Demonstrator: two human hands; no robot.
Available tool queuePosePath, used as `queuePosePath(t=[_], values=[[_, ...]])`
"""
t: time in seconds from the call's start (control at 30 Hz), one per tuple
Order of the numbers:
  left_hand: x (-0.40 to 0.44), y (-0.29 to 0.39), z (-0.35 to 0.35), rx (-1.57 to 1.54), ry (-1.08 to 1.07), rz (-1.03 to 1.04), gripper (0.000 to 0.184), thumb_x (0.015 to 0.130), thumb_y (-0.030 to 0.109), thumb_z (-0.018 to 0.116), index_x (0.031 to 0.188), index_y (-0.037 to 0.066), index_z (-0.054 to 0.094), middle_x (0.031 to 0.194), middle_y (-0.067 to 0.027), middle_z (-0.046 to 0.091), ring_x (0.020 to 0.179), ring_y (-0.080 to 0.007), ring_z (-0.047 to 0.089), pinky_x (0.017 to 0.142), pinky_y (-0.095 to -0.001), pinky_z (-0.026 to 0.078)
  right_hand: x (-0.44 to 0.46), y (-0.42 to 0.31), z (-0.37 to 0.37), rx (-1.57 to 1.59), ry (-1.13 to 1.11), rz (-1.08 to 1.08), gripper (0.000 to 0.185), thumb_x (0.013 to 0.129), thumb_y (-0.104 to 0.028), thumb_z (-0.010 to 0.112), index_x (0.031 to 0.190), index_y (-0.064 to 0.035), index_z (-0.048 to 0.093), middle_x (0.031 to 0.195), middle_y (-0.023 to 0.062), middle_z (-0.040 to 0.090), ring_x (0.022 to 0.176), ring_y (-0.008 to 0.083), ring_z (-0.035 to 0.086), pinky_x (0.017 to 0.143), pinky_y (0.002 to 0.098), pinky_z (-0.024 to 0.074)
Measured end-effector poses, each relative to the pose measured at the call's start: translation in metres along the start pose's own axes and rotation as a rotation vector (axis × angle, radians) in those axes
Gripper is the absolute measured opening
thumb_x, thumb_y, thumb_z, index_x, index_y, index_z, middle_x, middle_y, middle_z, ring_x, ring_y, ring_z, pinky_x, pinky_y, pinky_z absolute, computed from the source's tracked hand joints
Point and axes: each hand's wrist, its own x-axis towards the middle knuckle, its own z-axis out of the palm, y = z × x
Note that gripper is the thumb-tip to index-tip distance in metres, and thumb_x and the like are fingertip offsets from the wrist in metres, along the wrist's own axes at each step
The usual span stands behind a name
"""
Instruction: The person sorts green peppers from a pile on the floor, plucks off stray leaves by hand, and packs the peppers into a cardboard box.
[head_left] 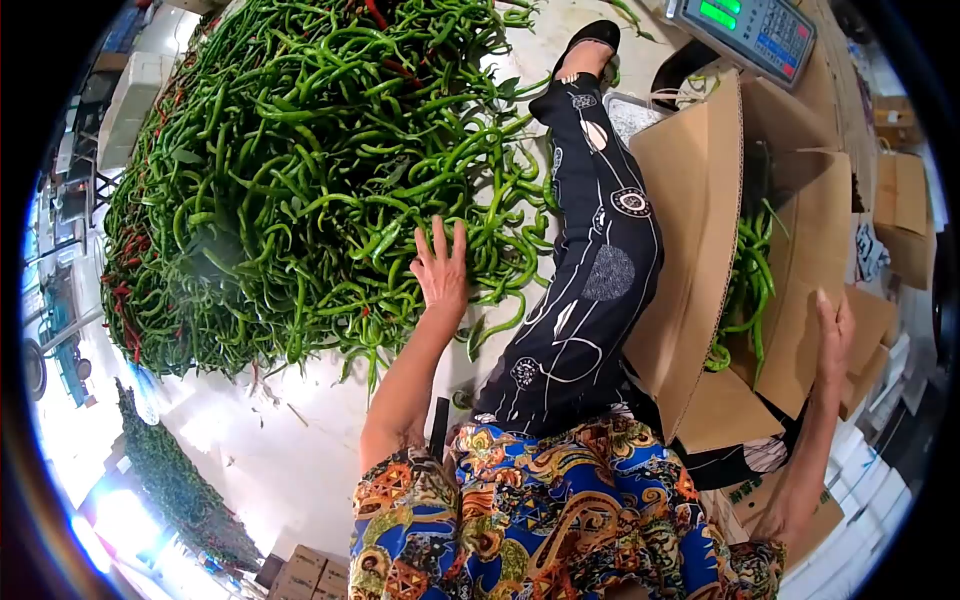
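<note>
A large heap of green peppers (pixel 300 170), with some red ones among them, covers the pale floor on the left. My left hand (pixel 441 268) rests at the heap's right edge, fingers apart, touching peppers and holding none that I can see. An open cardboard box (pixel 685 200) stands to the right of my leg, with green peppers (pixel 748 280) inside. At the box's right flap (pixel 800 300) is my right hand (pixel 834 328), its fingers against the cardboard edge.
A scale (pixel 745 35) with a lit green display is at the top right. My outstretched leg (pixel 600 230) lies between heap and box. More cardboard boxes (pixel 900 195) stand at the far right. Another pepper pile (pixel 180 480) is at the lower left.
</note>
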Motion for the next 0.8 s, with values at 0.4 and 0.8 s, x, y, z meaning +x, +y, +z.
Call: queuePosePath(t=[0.4, 0.8], values=[[0.026, -0.043, -0.063, -0.248, 0.003, -0.040, 0.054, 0.064, -0.003, 0.068, 0.114, 0.014, 0.055, 0.120, -0.0150, 0.054, 0.108, -0.0370, 0.052, 0.081, -0.0443, 0.050, -0.004, -0.008, 0.003, -0.048, 0.008, 0.041, 0.041, 0.096, -0.026, 0.059, 0.123, 0.0046, 0.055, 0.112, 0.0059, 0.062, 0.101, 0.0135, 0.055, 0.092, 0.0258, 0.0420], [0.017, -0.104, -0.040, -0.605, 0.124, -0.107, 0.046, 0.067, -0.006, 0.059, 0.112, 0.005, 0.061, 0.117, -0.0209, 0.059, 0.108, -0.0400, 0.056, 0.093, -0.0428, 0.047, -0.004, -0.003, 0.001, 0.000, -0.028, 0.037, 0.040, 0.096, -0.025, 0.058, 0.124, 0.0037, 0.056, 0.113, 0.0063, 0.062, 0.102, 0.0138, 0.055, 0.093, 0.0269, 0.0411]])
